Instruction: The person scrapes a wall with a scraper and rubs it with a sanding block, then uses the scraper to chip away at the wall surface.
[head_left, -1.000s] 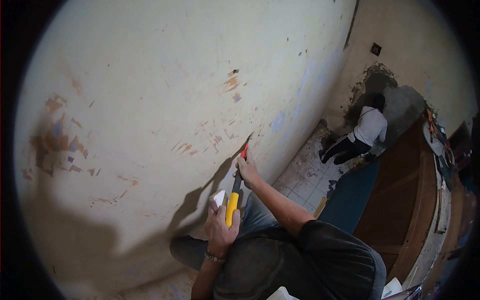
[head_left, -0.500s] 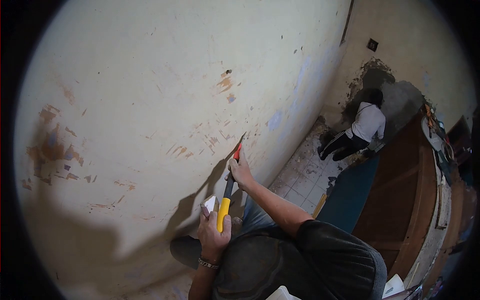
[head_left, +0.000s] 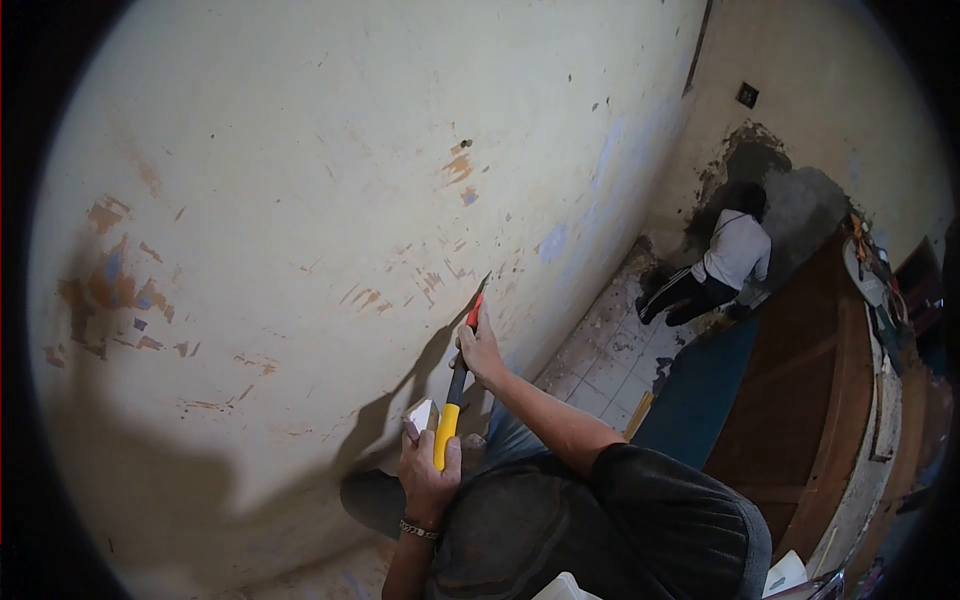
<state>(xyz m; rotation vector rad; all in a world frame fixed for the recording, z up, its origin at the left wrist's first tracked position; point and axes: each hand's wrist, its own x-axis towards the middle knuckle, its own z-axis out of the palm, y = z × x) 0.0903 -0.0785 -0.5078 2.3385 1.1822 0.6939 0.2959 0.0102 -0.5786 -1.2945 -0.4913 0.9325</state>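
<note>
A long scraper (head_left: 459, 385) with a yellow, black and red handle slants up toward the pale wall (head_left: 300, 110). Its thin dark blade overlaps the wall beside several scraped patches. My right hand (head_left: 481, 352) is closed round the upper handle, just below the red part. Lower down, my left hand (head_left: 428, 474), with a bracelet at the wrist, grips the yellow end. A white block-like piece (head_left: 420, 413) shows at the left hand's fingers; its lower part is hidden by them.
Brown scraped patches (head_left: 110, 270) mark the wall at left. At far right a person (head_left: 735, 250) in a white top bends beside a grey patched wall (head_left: 805, 205). Dusty floor tiles (head_left: 607, 372) lie between. A large brown wooden panel (head_left: 775, 400) stands close on my right.
The scraper's tip has drawn slightly back and down along the wall. Both hands keep their grip. The view has shifted a little.
</note>
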